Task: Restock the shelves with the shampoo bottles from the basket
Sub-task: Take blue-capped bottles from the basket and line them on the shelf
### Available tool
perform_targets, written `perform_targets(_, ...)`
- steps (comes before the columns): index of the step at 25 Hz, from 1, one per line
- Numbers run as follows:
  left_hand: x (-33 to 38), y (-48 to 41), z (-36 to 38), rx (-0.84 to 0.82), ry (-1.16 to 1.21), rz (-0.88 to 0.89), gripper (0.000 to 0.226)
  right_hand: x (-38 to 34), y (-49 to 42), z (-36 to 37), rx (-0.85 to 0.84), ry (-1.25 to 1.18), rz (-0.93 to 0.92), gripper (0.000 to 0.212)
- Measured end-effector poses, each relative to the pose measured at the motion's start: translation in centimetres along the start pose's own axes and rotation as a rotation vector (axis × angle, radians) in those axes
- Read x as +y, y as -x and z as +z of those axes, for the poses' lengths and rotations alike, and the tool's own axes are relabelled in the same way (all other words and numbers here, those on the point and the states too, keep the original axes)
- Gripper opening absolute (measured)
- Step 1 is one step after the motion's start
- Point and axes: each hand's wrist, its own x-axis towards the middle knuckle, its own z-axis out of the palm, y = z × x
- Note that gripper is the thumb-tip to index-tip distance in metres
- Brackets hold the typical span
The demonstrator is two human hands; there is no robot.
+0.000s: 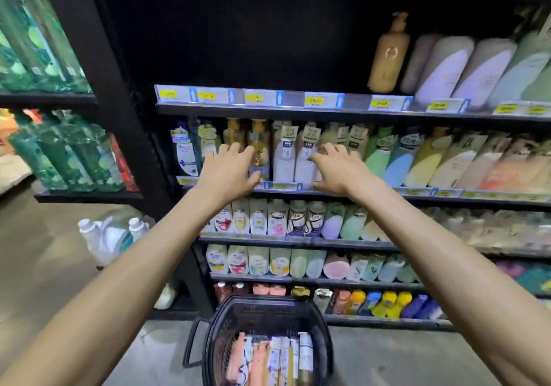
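Two hands (228, 171) (338, 171) touch shelved bottles (283, 159) below a "29.00" tag (315, 100).

Head view, as I receive it. Lighting is overhead and moderate. The price strips (268, 98) along the shelf edges glare pale, while the recess (238, 43) above them is nearly black. The right forearm (432, 251) carries a soft sheen. Wide-angle distortion bows the shelf lines and tilts the uprights. Green bottles (59, 153) at the left edge and pastel bottles (492, 165) at the right edge smear with blur. Central labels are soft and barely legible to me. The basket (268, 314) interior is dim.
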Motion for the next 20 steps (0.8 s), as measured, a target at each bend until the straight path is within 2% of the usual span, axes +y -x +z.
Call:
perform_targets(9, -3.0, 5.8, 12.8, -0.304, 0.055, 0.009, 0.055, -4.7, 2.7, 13.8, -0.333, -0.125, 0.077, 0.069)
perform_targets(20, -7.5, 12.7, 26.8, -0.588, 0.165, -0.030, 0.048, -10.4, 5.8, 28.8, -0.623, -0.243, 0.173, 0.065)
